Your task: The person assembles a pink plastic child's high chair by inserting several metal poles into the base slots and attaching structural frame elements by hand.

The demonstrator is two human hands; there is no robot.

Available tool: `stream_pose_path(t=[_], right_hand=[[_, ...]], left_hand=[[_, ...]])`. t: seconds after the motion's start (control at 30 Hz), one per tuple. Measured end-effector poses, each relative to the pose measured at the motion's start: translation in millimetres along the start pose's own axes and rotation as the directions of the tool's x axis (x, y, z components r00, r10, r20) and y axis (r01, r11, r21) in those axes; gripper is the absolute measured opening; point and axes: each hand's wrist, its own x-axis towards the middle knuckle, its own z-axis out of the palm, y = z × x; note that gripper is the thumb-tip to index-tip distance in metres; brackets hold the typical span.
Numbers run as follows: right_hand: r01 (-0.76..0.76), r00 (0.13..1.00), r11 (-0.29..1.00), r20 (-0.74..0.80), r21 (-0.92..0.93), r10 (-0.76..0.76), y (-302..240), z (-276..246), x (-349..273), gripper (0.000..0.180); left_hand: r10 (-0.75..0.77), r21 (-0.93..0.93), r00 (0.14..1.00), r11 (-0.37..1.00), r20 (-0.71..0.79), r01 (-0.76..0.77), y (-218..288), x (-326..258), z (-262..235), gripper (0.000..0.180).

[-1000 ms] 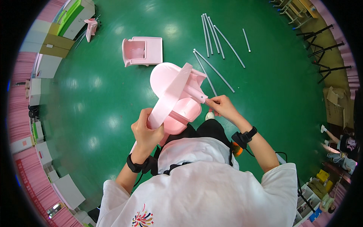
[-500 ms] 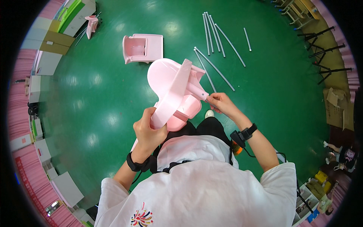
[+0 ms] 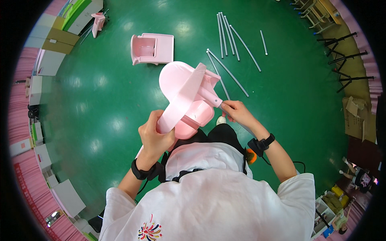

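Left hand (image 3: 155, 134) gripping the lower end of a pink plastic seat assembly (image 3: 185, 96), fingers wrapped around its long curved edge; right hand (image 3: 235, 111) pinching a pale tube (image 3: 209, 95) where it is entering the assembly's side. Assembly being held in the air above the green floor (image 3: 100, 100), in front of the chest. Far left, lying along the rim: stacked flat cartons (image 3: 52, 38), brown, white and green, and pink boxes. Resting on the floor beyond the hands: a pink moulded tray part (image 3: 152, 48), hollow side up, nothing visible inside. Lying to its right: a scatter of grey rods (image 3: 231, 38), some touching. Standing far right: black tripod stands (image 3: 341, 60) and a torn cardboard box (image 3: 356, 116). Wide bare floor stretching between.
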Motion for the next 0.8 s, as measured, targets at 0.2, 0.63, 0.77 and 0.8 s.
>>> stream_pose_path(t=[0.2, 0.63, 0.77, 0.8], right_hand=[[-0.034, 0.999, 0.999, -0.029, -0.019, 0.033, -3.3, 1.1, -3.4, 0.031], [0.043, 0.997, 0.999, -0.069, -0.029, -0.045, 11.8, -0.1, -4.2, 0.032], [0.051, 0.998, 0.998, -0.045, -0.045, -0.053, 13.8, -2.6, -6.1, 0.031], [0.05, 0.998, 0.997, -0.021, -0.056, -0.052, 14.6, -3.3, -6.3, 0.031]], left_hand=[[-0.022, -0.03, 1.0, 0.999, 0.003, 0.022, 1.3, -0.4, 1.9, 0.029], [-0.052, -0.004, 0.997, 0.999, 0.057, 0.052, 1.5, -1.5, 2.7, 0.035], [-0.001, -0.03, 1.0, 1.0, 0.017, 0.002, 2.4, 0.6, 4.4, 0.028], [-0.007, -0.035, 1.0, 0.999, 0.024, 0.007, 3.2, 0.7, 4.5, 0.028]])
